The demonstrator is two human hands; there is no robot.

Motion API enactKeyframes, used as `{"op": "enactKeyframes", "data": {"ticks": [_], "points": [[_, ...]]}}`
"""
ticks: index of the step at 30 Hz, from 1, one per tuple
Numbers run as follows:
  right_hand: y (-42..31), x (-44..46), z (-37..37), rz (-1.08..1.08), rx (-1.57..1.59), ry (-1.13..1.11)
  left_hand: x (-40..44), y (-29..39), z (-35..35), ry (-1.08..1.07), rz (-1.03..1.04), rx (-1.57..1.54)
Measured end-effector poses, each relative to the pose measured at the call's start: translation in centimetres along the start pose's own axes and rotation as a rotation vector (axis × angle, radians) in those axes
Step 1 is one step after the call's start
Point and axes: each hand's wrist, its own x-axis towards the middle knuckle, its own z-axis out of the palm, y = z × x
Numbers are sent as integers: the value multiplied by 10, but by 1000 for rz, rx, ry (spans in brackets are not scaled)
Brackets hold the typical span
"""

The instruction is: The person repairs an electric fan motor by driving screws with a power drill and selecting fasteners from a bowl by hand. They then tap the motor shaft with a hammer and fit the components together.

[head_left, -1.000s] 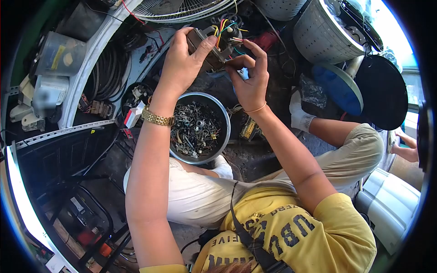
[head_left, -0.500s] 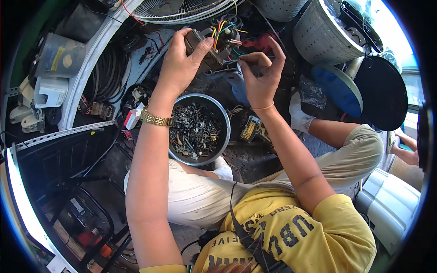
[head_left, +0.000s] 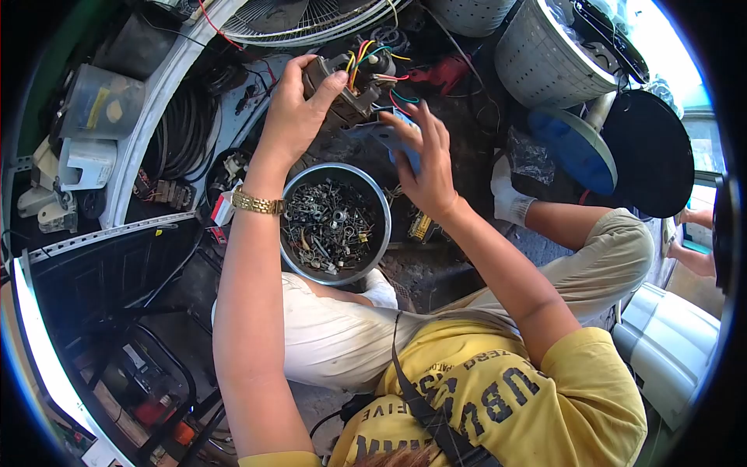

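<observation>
My left hand [head_left: 296,117] is closed around an electric motor [head_left: 333,87], with the thumb on its near side. Yellow, red and green wires [head_left: 362,58] rise from the motor. My right hand [head_left: 428,163] is to the right with its fingers apart and nothing visible in them. Behind those fingers is a blue bracket-like piece [head_left: 381,136], partly covered by the hand; whether they touch I cannot tell. Below both hands stands a metal bowl [head_left: 386,226] full of small screws and metal bits [head_left: 331,226].
A yellow power drill [head_left: 420,226] lies right of the bowl, partly under my right forearm. A red tool [head_left: 443,75] lies beyond my hands. A fan grille [head_left: 311,23] is at the top, a perforated white tub [head_left: 545,66] at the upper right, and a black disc [head_left: 650,156] below it.
My right hand has moved down and left, its fingers opening from a pinch beside the motor. My left hand and the motor have shifted slightly left.
</observation>
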Motion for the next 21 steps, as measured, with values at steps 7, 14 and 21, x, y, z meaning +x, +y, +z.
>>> {"op": "enactKeyframes", "data": {"ticks": [7, 14, 21], "points": [[56, -203, -20, 707, -453, -578, 0, 1, -4, 26, -20, -10], [81, -240, 5, 836, -604, -958, 1, 13, 4, 20, 28, 19], [60, -184, -45, 810, -263, -861, 8, 5, 8, -1, 30, -49]]}}
